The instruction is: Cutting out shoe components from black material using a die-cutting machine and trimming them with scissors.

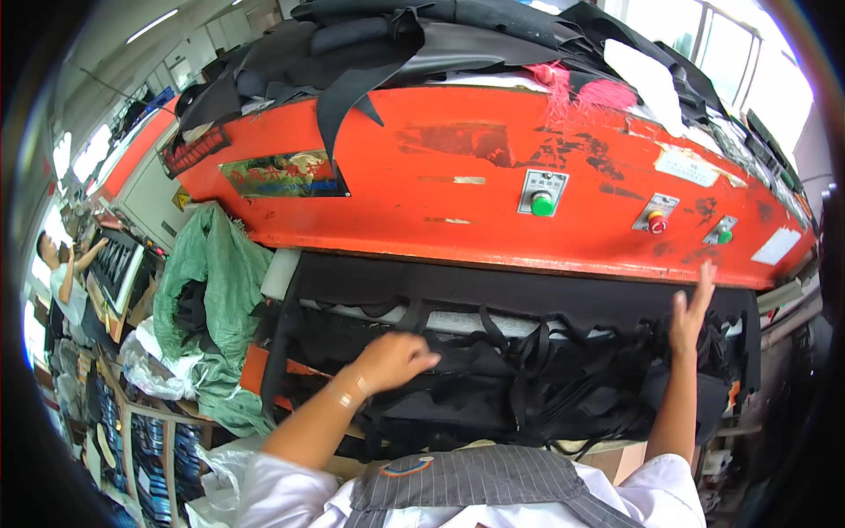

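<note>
My left hand (398,360) is closed in a loose fist above the black cut-up sheet material (475,380). Nothing shows in its fingers. My right hand (690,319) is open, with its fingers stretched up toward the front of a red machine (378,207). It is nearest the right-hand green button (725,237) and the red knob (657,223), apart from both. Under the machine's front edge lies a smooth black sheet (440,280). In front of it are tangled black strips and offcuts, with a pale slab (458,322) showing between them.
Black sheet scraps (370,57) and pink threads (607,94) are heaped on top of the machine. Another green button (543,205) sits on its front. At the left stand a green sack (207,273) and shelves of blue-black pieces (152,458). A person (69,282) works farther off.
</note>
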Available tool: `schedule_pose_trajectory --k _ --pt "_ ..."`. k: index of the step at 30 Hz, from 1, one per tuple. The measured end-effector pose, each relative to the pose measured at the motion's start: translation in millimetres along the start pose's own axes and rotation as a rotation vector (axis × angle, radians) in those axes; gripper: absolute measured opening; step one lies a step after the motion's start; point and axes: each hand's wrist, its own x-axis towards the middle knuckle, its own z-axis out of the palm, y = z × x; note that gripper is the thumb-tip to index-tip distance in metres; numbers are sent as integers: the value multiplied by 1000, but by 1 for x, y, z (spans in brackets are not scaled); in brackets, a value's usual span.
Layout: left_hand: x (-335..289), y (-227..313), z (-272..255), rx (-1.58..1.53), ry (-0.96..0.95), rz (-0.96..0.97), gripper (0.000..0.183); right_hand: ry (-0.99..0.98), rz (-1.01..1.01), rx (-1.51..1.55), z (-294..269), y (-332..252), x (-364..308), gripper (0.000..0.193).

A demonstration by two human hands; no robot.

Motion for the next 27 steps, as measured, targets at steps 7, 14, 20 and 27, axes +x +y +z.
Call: schedule_pose_trajectory --k 7,14,20,27 --pt "-88 -5 50 111 -105 -50 43 -766 498 -303 -8 -81 -76 67" --pt "-92 3 58 209 15 -132 42 -832 644 -588 -20 -90 -121 59" --pt "-114 -5 72 199 -84 -133 42 -1038 619 -690 -70 -86 -158 63" --pt "-156 -53 29 -515 -124 143 16 -319 78 -530 -102 -149 -91 26"
